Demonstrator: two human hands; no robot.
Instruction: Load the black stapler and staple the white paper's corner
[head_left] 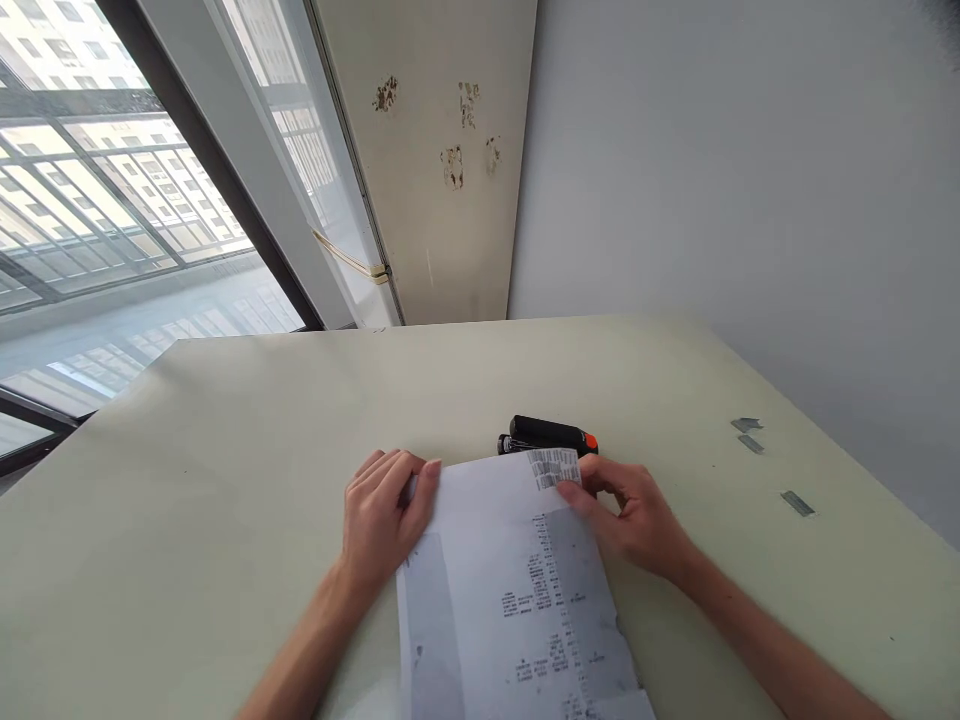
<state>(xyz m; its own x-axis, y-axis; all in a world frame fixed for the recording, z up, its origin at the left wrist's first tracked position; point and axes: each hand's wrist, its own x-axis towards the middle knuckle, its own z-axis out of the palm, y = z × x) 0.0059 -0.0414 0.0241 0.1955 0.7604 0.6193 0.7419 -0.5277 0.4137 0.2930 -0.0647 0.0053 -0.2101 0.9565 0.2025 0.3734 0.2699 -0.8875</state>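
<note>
White printed papers [480, 560] lie in front of me on the table, with lines of small text and a barcode-like block at the top right corner. My left hand [390, 510] is closed over their top left corner, its thumb on the upper face. At the top right corner, my right hand [630, 510] pinches the edge between thumb and fingers. Just beyond the top edge lies a black stapler-like tool [551, 433] with an orange end, partly hidden by the papers.
The pale table [225, 470] spreads out on both sides and meets a grey wall [720, 180] on the right. Several bits of grey tape [797, 503] stick to its right side. At the back left are a window [112, 180] and a stained panel [442, 230].
</note>
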